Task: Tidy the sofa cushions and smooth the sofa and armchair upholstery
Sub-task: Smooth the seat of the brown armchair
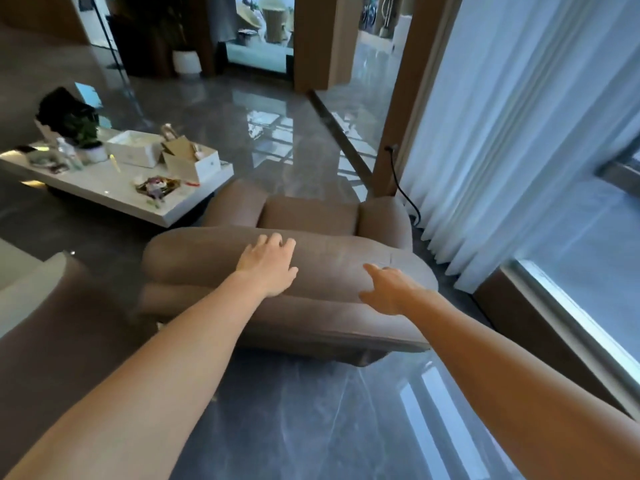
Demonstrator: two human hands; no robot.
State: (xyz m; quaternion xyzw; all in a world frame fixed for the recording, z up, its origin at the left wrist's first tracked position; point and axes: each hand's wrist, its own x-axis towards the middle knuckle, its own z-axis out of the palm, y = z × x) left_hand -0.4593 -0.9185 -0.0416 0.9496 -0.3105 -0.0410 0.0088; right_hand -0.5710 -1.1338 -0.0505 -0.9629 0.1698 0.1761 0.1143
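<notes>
We stand behind the soft brown fabric armchair [311, 268], which sits on the shiny grey stone floor [311, 427] between the low white table [114, 192] and the long pale curtains [512, 133]. We reach both bare arms over its round, puffy back. Our left hand [268, 266] lies flat on top of the back, palm down, with the fingers spread a little and curled over the far edge. Our right hand [388, 289] touches the back near its right end, fingers loose and apart, holding nothing. The table holds white boxes [133, 148] and a small green plant in a white pot [88, 140].
</notes>
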